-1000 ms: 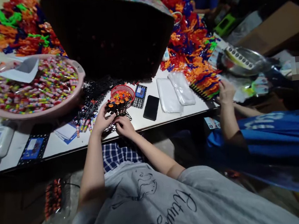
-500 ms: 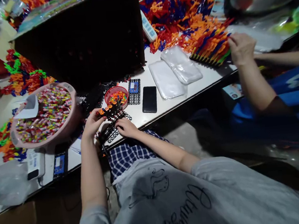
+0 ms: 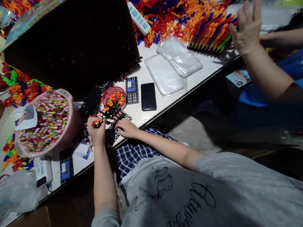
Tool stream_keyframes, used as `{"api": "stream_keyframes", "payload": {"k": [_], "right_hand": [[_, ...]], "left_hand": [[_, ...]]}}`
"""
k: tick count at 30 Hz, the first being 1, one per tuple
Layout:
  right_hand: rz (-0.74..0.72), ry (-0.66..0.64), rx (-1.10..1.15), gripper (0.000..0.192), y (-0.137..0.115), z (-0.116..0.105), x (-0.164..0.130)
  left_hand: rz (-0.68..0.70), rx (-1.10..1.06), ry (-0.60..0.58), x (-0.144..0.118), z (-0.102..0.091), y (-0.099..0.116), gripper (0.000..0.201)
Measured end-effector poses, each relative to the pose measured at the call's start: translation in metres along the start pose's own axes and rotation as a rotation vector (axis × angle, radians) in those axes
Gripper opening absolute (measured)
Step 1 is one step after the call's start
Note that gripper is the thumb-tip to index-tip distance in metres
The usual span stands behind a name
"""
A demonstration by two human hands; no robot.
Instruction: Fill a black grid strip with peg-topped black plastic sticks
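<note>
At the near edge of the white table (image 3: 166,103), the left hand (image 3: 96,127) pinches a small orange plastic piece (image 3: 96,123) between fingertips, while the right hand (image 3: 126,127) rests curled on a flat black perforated plastic grid (image 3: 115,126) lying there. Just beyond stand a small red mesh basket (image 3: 114,95) of coloured pieces and a black phone (image 3: 148,96). Farther right, a co-worker's hand (image 3: 246,29) hovers spread beside a rack of orange and blue sticks (image 3: 212,32).
</note>
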State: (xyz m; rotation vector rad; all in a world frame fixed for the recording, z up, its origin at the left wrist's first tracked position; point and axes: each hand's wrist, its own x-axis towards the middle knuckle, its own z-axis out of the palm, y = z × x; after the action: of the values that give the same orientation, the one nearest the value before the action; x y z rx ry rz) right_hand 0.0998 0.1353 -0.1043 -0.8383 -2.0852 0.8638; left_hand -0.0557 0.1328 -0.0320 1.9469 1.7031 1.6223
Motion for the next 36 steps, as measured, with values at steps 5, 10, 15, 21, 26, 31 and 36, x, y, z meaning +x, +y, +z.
{"api": "stream_keyframes", "payload": {"k": [5,10,15,21,26,31,36], "right_hand": [[-0.023,-0.032,0.005,0.019,-0.003,-0.002,0.001],[0.096,0.027,0.04,0.017,-0.012,-0.002,0.005],[0.327,0.256,0.113,0.017,-0.032,-0.001,0.016],[0.442,0.337,0.297,0.016,-0.047,0.008,0.03],[0.426,0.399,0.378,0.016,-0.049,0.019,0.032],[0.433,0.394,0.407,0.019,-0.051,0.023,0.033],[0.415,0.396,0.381,0.02,-0.051,0.024,0.032]], "left_hand": [[-0.016,0.067,0.104,-0.005,0.008,0.011,0.021],[-0.042,0.002,0.064,-0.002,0.006,0.007,0.022],[-0.065,-0.082,0.042,-0.005,0.004,-0.003,0.021],[-0.135,-0.062,0.016,-0.007,0.003,-0.007,0.022],[-0.106,-0.057,0.035,-0.008,0.004,-0.008,0.023],[-0.132,-0.072,0.072,-0.008,0.004,-0.005,0.025],[-0.15,-0.185,0.004,-0.005,-0.004,-0.007,0.028]]}}
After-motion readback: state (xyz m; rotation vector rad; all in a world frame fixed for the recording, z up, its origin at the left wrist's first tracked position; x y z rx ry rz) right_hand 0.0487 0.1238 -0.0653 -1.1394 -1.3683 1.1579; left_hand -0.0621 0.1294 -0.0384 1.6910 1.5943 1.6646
